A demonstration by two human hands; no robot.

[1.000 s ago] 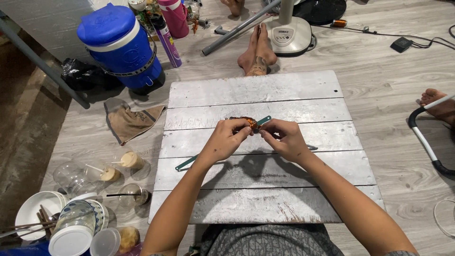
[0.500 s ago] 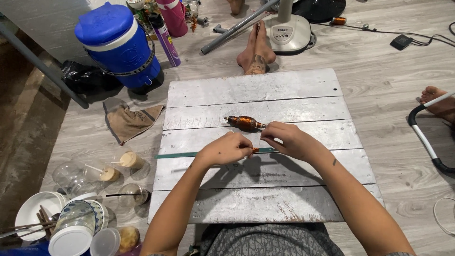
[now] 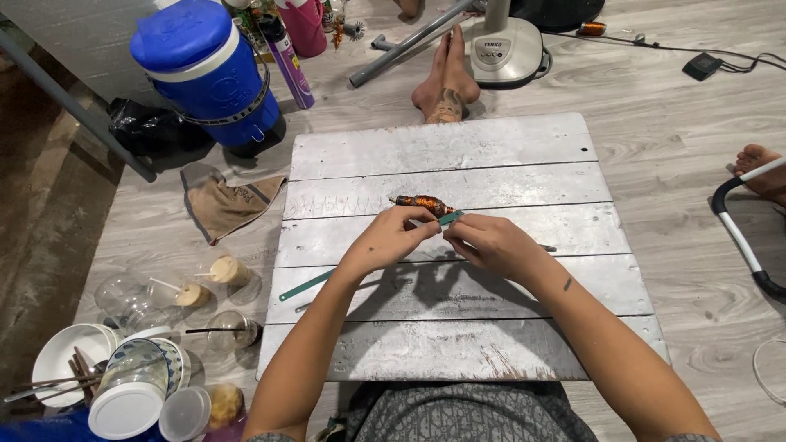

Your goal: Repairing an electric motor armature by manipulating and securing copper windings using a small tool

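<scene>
Over a white plank board (image 3: 491, 147), my left hand (image 3: 386, 243) and my right hand (image 3: 494, 244) meet fingertip to fingertip. Both pinch a long thin green strip (image 3: 304, 286). Its short end shows between the fingers, and its long end slants down to the left under my left wrist. Just beyond my fingertips, a small brown-orange wound piece (image 3: 421, 202) lies on the board, and I cannot tell whether my fingers touch it. To the right of my right hand, a thin dark tip (image 3: 547, 248) sticks out.
A blue water jug (image 3: 209, 69) and a brown cloth (image 3: 227, 205) sit left of the board. Plastic cups (image 3: 192, 293), bowls (image 3: 70, 360) and lids crowd the lower left. Another person's bare feet (image 3: 446, 82) and a fan base (image 3: 508, 49) lie beyond the board, and another foot (image 3: 760, 164) at the right.
A second ago both hands held the brown-orange piece above the board with the strip. It now lies on the board, and my hands hold only the strip, its left end dipped lower.
</scene>
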